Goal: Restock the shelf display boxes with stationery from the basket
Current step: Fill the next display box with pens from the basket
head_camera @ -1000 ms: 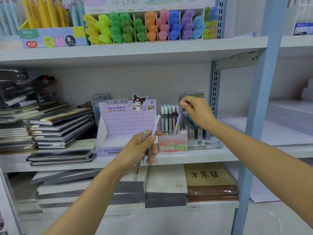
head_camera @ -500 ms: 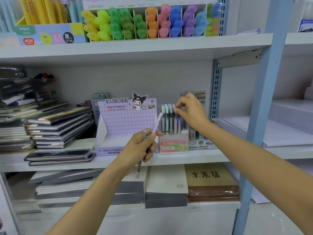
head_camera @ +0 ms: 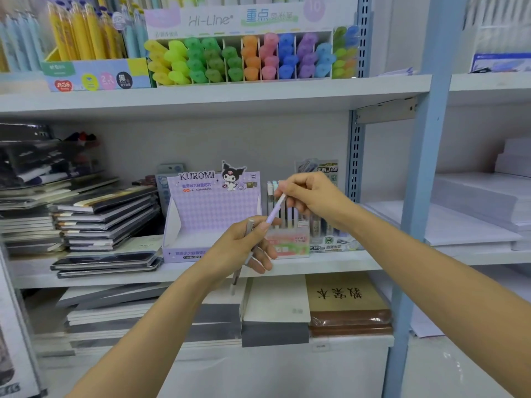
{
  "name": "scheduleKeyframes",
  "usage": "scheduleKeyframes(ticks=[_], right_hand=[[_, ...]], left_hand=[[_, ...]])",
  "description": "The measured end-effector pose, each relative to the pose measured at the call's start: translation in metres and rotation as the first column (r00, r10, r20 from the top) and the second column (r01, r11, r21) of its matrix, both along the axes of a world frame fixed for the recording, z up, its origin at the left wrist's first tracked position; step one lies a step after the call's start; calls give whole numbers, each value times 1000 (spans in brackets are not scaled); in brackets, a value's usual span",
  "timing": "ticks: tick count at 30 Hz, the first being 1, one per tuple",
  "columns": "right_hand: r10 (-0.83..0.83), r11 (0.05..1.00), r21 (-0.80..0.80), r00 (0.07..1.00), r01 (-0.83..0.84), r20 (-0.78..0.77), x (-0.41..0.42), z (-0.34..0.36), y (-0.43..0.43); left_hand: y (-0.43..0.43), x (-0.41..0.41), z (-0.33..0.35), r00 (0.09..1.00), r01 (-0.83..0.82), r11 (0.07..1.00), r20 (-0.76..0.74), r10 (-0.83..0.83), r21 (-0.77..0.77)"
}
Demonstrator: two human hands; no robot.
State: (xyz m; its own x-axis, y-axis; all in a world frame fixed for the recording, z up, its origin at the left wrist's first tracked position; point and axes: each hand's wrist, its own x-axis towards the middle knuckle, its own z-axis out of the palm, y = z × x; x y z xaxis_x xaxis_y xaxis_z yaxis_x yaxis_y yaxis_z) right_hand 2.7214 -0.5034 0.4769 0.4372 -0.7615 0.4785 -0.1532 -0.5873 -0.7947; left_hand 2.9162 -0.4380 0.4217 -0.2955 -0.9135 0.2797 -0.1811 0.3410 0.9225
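Notebooks (head_camera: 106,219) stacked at the left of the shelf (head_camera: 330,267) are well clear of your work, so no trouble there. Next along, the Kuromi box (head_camera: 212,214) stands open just beside your left hand (head_camera: 244,245). It looks like light card, and a sideways knock from your wrist could shove it back.

Your left hand has its fingers curled round a grey pen (head_camera: 250,226) and the lower part of a purple pen (head_camera: 275,209), both slanting in front of the shelf edge. Here lies the main risk: if you draw the purple pen out, the loosened curl may let the grey pen slide down and drop, since its lower end already hangs well below your palm.

Your right hand (head_camera: 313,196) pinches the purple pen's top end between thumb and fingertips, the other fingers bent. A pinch that far up gives poor control of the tip. It may catch on the front wall of the Fruit Soda box (head_camera: 290,245), or on the upright pens (head_camera: 270,193) in it, and tip them. That box, the one you appear to be filling, sits on the shelf just behind both hands. The basket is out of view.
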Motion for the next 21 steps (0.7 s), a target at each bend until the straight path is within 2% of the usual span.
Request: scheduleKeyframes(ticks=[2, 4, 7, 11, 14, 18, 20, 21], right_hand=[[-26, 1000, 5, 991, 26, 134, -5, 2, 3], [-60, 998, 16, 968, 57, 245, -12, 3, 5], [-53, 998, 59, 952, 37, 301, -20, -2, 12], [58, 986, 142, 984, -82, 166, -21, -15, 23], [159, 969, 179, 985, -169, 68, -18, -24, 28], [234, 956, 197, 971, -219, -56, -16, -24, 32], [183, 977, 131, 977, -168, -112, -13, -17, 33], [143, 987, 88, 986, -135, -90, -10, -13, 34]], left_hand=[[3, 2, 3, 995, -84, 996, -52, 83, -11], [5, 5, 8, 972, -164, 986, -168, 163, 7], [8, 7, 15, 912, -260, 966, -330, 243, -9], [13, 3, 23, 819, -322, 947, -502, 279, 0], [17, -2, 26, 787, -331, 943, -555, 269, -13], [19, -6, 29, 787, -351, 936, -553, 274, -36], [18, -8, 30, 820, -383, 921, -486, 303, -72], [17, -9, 29, 844, -397, 913, -429, 322, -96]])
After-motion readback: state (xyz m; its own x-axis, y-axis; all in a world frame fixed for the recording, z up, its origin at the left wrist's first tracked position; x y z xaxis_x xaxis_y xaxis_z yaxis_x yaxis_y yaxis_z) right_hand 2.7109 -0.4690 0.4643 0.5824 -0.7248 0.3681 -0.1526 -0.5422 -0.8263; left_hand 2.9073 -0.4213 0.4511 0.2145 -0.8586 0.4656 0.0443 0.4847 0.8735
